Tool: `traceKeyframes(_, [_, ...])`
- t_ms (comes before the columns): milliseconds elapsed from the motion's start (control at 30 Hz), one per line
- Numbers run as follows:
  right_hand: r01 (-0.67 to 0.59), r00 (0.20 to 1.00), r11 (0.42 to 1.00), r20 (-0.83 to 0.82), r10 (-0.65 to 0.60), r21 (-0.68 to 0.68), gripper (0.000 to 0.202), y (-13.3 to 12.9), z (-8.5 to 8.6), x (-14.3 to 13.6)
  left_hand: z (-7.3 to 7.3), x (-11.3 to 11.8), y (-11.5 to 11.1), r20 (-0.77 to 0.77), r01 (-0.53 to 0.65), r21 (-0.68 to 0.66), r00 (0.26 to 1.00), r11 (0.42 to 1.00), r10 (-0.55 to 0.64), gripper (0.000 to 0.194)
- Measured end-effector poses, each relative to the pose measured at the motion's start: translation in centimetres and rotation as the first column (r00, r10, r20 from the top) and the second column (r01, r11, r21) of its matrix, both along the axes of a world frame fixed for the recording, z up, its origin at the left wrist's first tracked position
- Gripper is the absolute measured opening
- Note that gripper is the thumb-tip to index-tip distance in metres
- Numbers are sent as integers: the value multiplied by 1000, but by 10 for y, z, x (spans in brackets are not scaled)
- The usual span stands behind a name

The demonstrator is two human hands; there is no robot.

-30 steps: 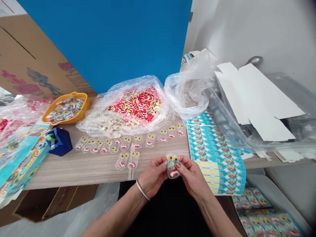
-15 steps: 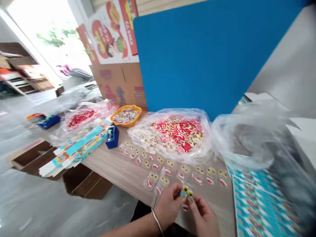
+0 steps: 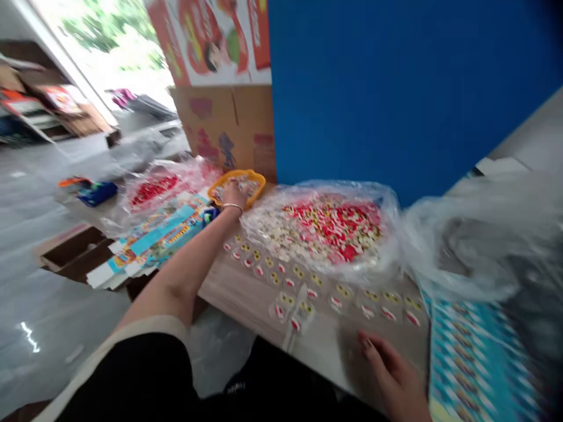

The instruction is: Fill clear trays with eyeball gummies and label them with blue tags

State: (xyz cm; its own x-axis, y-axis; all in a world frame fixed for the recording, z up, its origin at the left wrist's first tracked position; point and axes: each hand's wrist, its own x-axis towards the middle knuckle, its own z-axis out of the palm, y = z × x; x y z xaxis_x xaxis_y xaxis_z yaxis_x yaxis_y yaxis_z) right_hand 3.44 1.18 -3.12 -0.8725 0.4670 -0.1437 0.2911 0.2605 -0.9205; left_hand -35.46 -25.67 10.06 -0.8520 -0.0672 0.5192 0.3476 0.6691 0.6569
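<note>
Since the earlier frame, the left hand has moved from the front of the table to the yellow basket, and the two hands are now well apart. The small plastic pack formerly pinched between both hands is no longer visible there. The left hand is inside the basket rim, over the packs in it; its fingers are blurred, so whether they grip anything cannot be told. The right hand is at the near side of the table, thumb and fingers parted, with nothing visible between them. A row of packs lies in front of the clear bag of red and white pieces. Two further packs lie nearer the front edge. Printed blue sheets lie beside the right hand. A tape dispenser stands just in front of the basket
</note>
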Motion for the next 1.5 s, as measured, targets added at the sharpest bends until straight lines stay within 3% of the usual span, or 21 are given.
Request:
traceKeyframes(100, [-138,988,955,-30,150,261,33,-7,2,4,-36,47,16,27,91,-111,996,990,-89,31])
traceKeyframes(233, [-237,947,797,-49,316,556,30,-34,-1,-10,-84,157,27,44,299,-218,954,929,-296,15])
traceKeyframes(333, [-314,908,675,3,419,668,41,-57,1,-34,-114,228,21,-1,332,-323,937,887,-351,14])
traceKeyframes(467, [-401,863,556,97,496,728,54,-79,3,-63,-139,269,6,41,326,-393,940,860,-338,23])
traceKeyframes(567, [-428,854,526,137,502,735,47,-78,0,-61,-143,277,2,31,342,-405,932,848,-361,25])
traceKeyframes(700, [-385,900,588,148,409,711,42,-47,-4,-25,-142,286,21,26,468,-322,873,823,-487,25])
traceKeyframes(833, [-277,959,671,151,242,688,47,-14,-4,6,-142,300,71,65,684,-223,722,695,-689,25])
traceKeyframes(967, [-212,976,714,106,190,667,53,2,4,15,-131,312,123,40,791,-128,607,599,-793,25])
traceKeyframes(1067, [-133,990,745,60,125,654,59,17,15,33,-120,325,155,123,823,67,554,564,-823,23])
traceKeyframes(1133, [-61,998,755,46,41,653,59,30,23,62,-117,338,174,308,780,281,478,559,-822,24])
traceKeyframes(1233, [-54,991,701,123,-49,711,60,50,22,124,-123,359,204,565,578,582,217,571,-796,30])
traceKeyframes(1300, [-113,970,620,220,-100,776,73,60,10,165,-127,369,222,624,439,672,97,596,-775,32])
traceKeyframes(1400, [-146,941,521,280,-189,841,88,68,-20,207,-126,375,244,676,320,684,61,656,-735,33])
traceKeyframes(1500, [-115,950,447,229,-211,887,76,68,-45,219,-121,374,257,716,273,656,72,704,-695,35])
